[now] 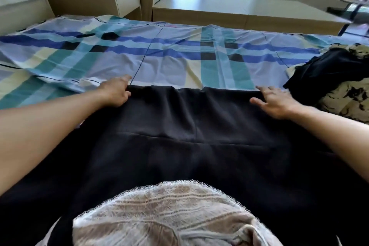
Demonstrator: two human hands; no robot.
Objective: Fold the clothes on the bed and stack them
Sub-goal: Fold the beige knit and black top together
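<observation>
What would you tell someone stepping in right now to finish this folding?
Left grip: pinches the far left corner of the black garment.
Right grip: open, fingers spread, at the garment's far right corner.
Things: the garment lies spread out on the bed in front of the person. A loose pile, with a black piece on a patterned one, sits at the right.
Done: the garment is laid out. No folded stack is in view.
Left: fold this garment, fold the pile's pieces, then stack them all.
</observation>
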